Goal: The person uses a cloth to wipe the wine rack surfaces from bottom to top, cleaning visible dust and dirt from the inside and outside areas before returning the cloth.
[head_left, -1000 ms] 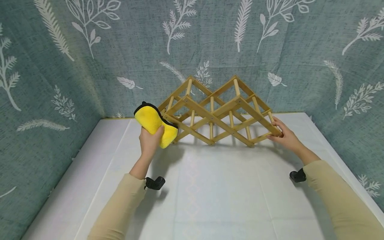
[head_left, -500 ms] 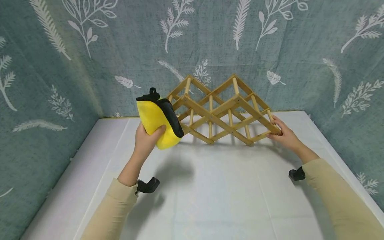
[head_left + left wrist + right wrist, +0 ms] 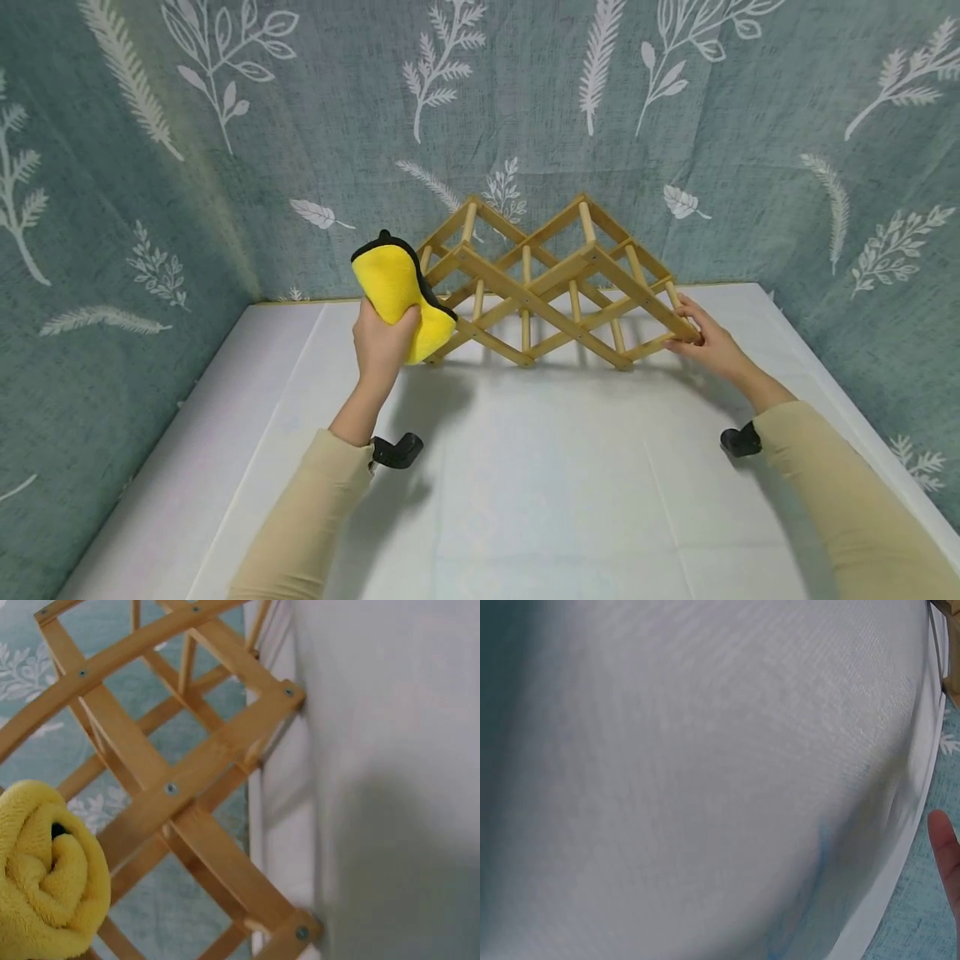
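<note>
In the head view my left hand (image 3: 381,343) grips a bunched yellow microfiber cloth (image 3: 392,282) with black edging, thumb across its near side. The cloth is at the left end of a wooden accordion rack (image 3: 528,298) and hides part of it; whether they touch I cannot tell. My right hand (image 3: 711,340) holds the rack's lower right corner. Up close in the left wrist view, the rolled end of the cloth (image 3: 56,877) appears beside the rack's crossed slats (image 3: 142,757). Only a fingertip (image 3: 944,855) of the right hand shows in the right wrist view.
The rack stands near the back of a table with a white cover (image 3: 555,467). Behind and at both sides hangs green-grey leaf-print fabric (image 3: 337,108). A black wrist camera (image 3: 399,451) is on the left wrist, another (image 3: 741,440) on the right.
Half a second ago the cloth was turned, showing its black side and loop; now its yellow side faces me again. The left hand has shifted slightly right. The right hand keeps its hold.
</note>
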### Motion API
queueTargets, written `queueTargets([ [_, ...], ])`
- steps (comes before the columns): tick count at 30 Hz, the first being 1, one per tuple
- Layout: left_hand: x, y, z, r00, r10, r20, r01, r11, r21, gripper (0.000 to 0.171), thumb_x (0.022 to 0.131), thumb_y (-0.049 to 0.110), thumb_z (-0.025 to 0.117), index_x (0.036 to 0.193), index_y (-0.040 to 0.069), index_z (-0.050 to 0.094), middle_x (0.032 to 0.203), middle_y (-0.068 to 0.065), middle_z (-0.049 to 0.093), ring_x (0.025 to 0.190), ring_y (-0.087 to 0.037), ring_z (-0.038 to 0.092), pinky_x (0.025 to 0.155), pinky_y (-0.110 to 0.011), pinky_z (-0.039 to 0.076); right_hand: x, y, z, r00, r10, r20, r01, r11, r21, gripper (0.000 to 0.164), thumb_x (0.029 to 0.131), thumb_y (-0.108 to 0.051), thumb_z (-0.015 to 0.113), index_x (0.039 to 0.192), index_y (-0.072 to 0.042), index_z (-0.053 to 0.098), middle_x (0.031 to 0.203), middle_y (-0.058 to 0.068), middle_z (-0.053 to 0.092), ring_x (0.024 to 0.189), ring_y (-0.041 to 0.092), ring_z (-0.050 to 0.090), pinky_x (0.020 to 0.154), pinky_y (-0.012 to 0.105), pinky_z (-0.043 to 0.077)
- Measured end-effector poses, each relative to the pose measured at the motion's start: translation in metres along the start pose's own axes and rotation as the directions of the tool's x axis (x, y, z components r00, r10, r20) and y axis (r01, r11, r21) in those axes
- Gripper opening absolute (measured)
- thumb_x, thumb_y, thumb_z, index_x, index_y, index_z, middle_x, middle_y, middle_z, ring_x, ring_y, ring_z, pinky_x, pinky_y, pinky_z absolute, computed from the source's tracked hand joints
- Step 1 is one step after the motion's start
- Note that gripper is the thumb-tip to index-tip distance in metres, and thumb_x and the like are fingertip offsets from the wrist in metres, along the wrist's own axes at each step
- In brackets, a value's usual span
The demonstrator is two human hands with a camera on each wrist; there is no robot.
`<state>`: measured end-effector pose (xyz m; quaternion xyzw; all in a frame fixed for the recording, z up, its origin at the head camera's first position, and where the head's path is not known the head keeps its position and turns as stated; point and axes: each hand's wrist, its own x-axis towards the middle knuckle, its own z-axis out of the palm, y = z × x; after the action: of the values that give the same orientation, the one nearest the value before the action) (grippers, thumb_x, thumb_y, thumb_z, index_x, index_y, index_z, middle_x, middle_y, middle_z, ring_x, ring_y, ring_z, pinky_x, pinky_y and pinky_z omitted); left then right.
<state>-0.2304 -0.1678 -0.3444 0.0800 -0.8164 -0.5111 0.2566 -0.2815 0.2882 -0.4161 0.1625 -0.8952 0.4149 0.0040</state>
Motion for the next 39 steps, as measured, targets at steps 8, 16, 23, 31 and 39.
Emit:
queueTargets([
  [8,0.006,0.007,0.009,0.999,-0.036,-0.011,0.036,0.999,-0.007,0.037,0.077,0.024,0.062,0.104,0.004,0.048,0.086,-0.01,0.054,0.076,-0.026,0.054,0.065,-0.036,0.044,0.002,0.0,0.0,1.0,0.006,-0.007,-0.006,1.0,0.014,0.045,0.088,-0.027,0.06,0.122,-0.007,0.037,0.154,0.006,0.006,0.101,0.025,0.043,0.064,0.024,0.042],
  [16,0.009,0.016,0.018,0.999,-0.035,0.007,0.035,0.999,-0.027,0.04,0.076,0.025,0.064,0.106,0.003,0.049,0.089,-0.012,0.058,0.078,-0.026,0.056,0.067,-0.037,0.046,0.002,0.002,0.001,1.0,0.004,-0.015,-0.004,1.0,-0.004,0.045,0.088,-0.027,0.06,0.121,-0.007,0.038,0.154,0.008,0.006,0.096,0.013,0.04,0.064,0.025,0.04],
  [23,0.011,0.026,0.028,0.999,0.049,0.02,-0.048,0.997,-0.063,0.039,0.078,0.021,0.065,0.107,0.0,0.05,0.092,-0.013,0.057,0.08,-0.026,0.055,0.07,-0.037,0.046,0.001,0.004,0.004,1.0,-0.006,-0.016,0.006,1.0,0.0,0.044,0.088,-0.026,0.061,0.12,-0.006,0.038,0.153,0.01,0.007,0.1,0.023,0.039,0.062,0.025,0.038],
  [31,0.008,0.047,0.032,0.991,0.054,0.119,-0.034,0.986,-0.165,0.044,0.078,0.021,0.065,0.113,0.0,0.048,0.098,-0.014,0.056,0.085,-0.026,0.056,0.074,-0.037,0.048,-0.002,0.005,0.006,1.0,-0.002,-0.02,0.002,1.0,0.007,0.046,0.088,-0.025,0.061,0.122,-0.005,0.037,0.153,0.01,0.007,0.11,0.03,0.038,0.066,0.022,0.038],
  [39,-0.004,0.048,0.009,0.983,0.124,0.137,-0.09,0.969,-0.229,0.04,0.079,0.021,0.068,0.111,0.002,0.052,0.098,-0.014,0.059,0.085,-0.025,0.058,0.072,-0.037,0.049,-0.002,0.003,0.006,1.0,0.003,-0.021,-0.003,1.0,-0.005,0.046,0.089,-0.027,0.06,0.124,-0.007,0.037,0.154,0.007,0.007,0.102,0.022,0.041,0.068,0.023,0.039],
])
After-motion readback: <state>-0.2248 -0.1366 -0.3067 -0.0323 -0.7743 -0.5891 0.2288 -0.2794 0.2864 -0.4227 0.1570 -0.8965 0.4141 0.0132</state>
